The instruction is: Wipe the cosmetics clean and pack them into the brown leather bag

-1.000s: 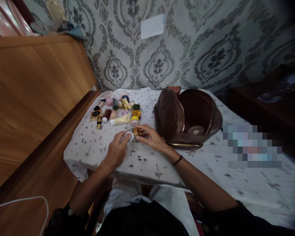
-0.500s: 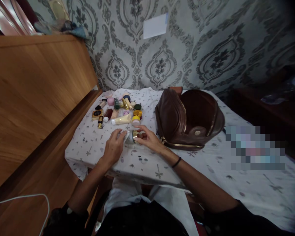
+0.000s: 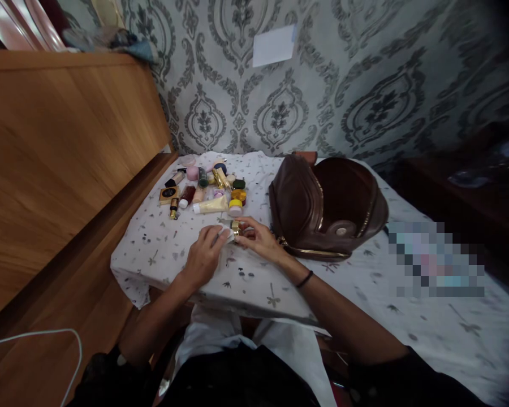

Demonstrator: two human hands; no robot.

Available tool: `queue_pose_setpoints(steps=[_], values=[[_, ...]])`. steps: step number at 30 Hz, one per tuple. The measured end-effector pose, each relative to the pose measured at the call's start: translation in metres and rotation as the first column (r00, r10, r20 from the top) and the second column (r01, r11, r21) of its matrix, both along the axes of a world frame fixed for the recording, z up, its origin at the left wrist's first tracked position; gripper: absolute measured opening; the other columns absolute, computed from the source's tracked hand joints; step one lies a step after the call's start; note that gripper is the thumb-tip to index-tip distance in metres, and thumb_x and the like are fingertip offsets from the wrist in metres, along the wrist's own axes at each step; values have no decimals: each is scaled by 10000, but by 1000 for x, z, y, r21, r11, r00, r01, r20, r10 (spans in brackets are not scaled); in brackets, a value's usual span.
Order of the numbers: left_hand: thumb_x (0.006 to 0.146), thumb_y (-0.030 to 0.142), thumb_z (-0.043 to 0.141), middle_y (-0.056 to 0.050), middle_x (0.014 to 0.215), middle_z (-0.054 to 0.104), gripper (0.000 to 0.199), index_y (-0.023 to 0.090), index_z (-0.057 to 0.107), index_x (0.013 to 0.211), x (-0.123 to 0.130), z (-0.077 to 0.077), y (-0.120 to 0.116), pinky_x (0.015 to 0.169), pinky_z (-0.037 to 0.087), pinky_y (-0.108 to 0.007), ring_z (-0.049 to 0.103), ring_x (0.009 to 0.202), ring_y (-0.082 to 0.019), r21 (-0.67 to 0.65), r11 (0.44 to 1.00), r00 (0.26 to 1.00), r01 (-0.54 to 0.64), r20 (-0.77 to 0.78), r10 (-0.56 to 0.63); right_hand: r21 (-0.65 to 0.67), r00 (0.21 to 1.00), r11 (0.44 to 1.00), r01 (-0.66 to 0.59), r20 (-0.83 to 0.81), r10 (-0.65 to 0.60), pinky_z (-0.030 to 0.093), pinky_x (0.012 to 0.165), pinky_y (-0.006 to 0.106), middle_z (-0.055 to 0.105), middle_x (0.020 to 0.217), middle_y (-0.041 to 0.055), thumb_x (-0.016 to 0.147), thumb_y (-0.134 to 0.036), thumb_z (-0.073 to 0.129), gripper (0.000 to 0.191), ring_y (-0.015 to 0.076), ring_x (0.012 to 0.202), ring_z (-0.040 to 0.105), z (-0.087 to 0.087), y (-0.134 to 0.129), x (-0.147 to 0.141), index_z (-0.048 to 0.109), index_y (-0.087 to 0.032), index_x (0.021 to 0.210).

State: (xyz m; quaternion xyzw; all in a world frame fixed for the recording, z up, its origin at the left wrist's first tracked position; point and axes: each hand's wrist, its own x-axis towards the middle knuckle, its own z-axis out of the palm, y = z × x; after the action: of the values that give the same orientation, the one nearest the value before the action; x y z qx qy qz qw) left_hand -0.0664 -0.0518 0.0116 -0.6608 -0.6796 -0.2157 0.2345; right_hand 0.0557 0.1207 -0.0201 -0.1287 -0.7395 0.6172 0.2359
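Observation:
My right hand (image 3: 262, 242) grips a small bottle or jar by its shiny gold end (image 3: 236, 227), holding it sideways just above the cloth-covered table. A white wipe or tissue (image 3: 226, 234) is pinched in my left hand (image 3: 202, 255) and pressed against the container's near side. Much of the container's body is hidden by the wipe and fingers. Just beyond my hands lie a cream-coloured tube (image 3: 212, 204) and a small jar with a yellow lid (image 3: 236, 207). Behind them is a dark red bottle with a white cap (image 3: 187, 196).
An unzipped brown leather bag (image 3: 296, 198) stands right of my hands. Several other cosmetics, including a pink round item (image 3: 192, 173) and a gold compact (image 3: 168, 195), are grouped at the back left. A wooden panel (image 3: 76, 124) borders the left side; patterned wallpaper rises behind.
My left hand has moved slightly right, bringing the wipe along the container towards its gold end. The container is tilted differently, and the view has shifted a little.

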Motion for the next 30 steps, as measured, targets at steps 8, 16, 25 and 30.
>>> queue_pose_setpoints(steps=[8, 16, 25, 30], values=[[913, 24, 405, -167, 1200, 617, 397, 119, 596, 1248, -3, -6, -1, 858, 572, -385, 512, 1171, -281, 36, 994, 992, 102, -81, -99, -225, 998, 974, -13, 58, 27, 563, 544, 297, 624, 857, 2, 735, -509, 762, 579, 142, 576, 652, 4, -2, -2, 536, -214, 1179], [907, 26, 407, -148, 1209, 609, 433, 167, 582, 1278, -6, -7, 2, 935, 551, -420, 508, 1195, -264, 47, 994, 995, 98, 19, -99, -173, 996, 985, -11, 89, 26, 530, 501, 247, 598, 733, -36, 752, -537, 731, 529, 123, 553, 628, 8, -3, -3, 529, -197, 1104], [938, 230, 569, -137, 1202, 588, 278, 178, 588, 1210, -7, -5, 5, 990, 523, -450, 529, 1175, -258, 98, 986, 981, 132, 131, -145, -50, 1000, 999, 6, 24, -5, 495, 526, 223, 561, 1046, 15, 666, -425, 802, 565, 66, 604, 558, 1, 1, -3, 564, -221, 1136], [955, 193, 532, -98, 1117, 614, 112, 187, 639, 989, -6, -10, 14, 922, 548, -369, 599, 1058, -208, 155, 987, 979, 38, 192, -67, 10, 1000, 1000, 9, 29, -9, 466, 554, 239, 538, 1069, 18, 685, -393, 783, 675, 74, 610, 573, 1, 1, -1, 485, -247, 1274]])
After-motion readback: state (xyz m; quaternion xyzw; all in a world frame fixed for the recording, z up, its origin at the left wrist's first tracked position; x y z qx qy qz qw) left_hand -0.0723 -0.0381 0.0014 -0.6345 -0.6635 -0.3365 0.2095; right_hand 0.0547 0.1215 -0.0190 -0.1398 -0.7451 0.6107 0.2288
